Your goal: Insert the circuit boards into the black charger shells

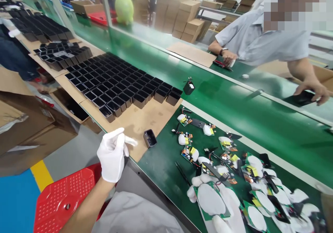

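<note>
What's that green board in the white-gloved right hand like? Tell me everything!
The green board looks flat and roughly four-sided. A big, rounded white layer covers most of the face turned toward the camera, leaving green at the corners. The gloved right hand grips it, fingers showing at one edge, over the table. Its underside is hidden.

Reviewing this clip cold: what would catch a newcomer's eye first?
Probably the open black cases, packed in rows on brown cardboard at upper left. Next, the circuit boards with white patches, scattered over the green bench at lower right, where the gloved right hand holds one. Bright red plastic, perhaps a stool, stands out at lower left.
</note>
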A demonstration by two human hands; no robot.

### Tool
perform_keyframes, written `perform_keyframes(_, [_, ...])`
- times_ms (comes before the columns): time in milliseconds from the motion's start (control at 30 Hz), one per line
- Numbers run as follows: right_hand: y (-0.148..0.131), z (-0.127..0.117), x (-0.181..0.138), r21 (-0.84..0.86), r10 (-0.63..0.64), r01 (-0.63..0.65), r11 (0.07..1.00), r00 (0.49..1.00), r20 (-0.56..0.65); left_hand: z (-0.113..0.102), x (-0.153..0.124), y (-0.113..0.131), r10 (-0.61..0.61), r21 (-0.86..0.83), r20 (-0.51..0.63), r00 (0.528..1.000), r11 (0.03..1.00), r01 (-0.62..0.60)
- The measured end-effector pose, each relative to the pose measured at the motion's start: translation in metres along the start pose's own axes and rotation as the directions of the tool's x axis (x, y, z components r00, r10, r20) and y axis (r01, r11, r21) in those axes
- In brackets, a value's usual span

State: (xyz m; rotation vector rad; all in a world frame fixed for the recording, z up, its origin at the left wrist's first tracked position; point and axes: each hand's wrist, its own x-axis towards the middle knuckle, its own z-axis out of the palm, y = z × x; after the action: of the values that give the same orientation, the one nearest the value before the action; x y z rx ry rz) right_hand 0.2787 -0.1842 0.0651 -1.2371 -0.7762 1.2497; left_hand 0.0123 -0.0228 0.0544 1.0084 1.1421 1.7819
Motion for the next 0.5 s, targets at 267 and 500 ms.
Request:
perform_keyframes(267, [0.010,-0.002,-0.004,0.019,0.031,-0.031,0.999,0.999,-0.009,0.002,-0.004,-0.003,-0.307,0.028,0.090,0.947,0.952,0.305])
perform_keyframes(500, [0.010,0.057,0.010,0.108,-0.012,0.018,0.994,0.998,-0.055,0.001,-0.014,0.014,-0.432,-0.223,0.206,0.878,0.853,0.472])
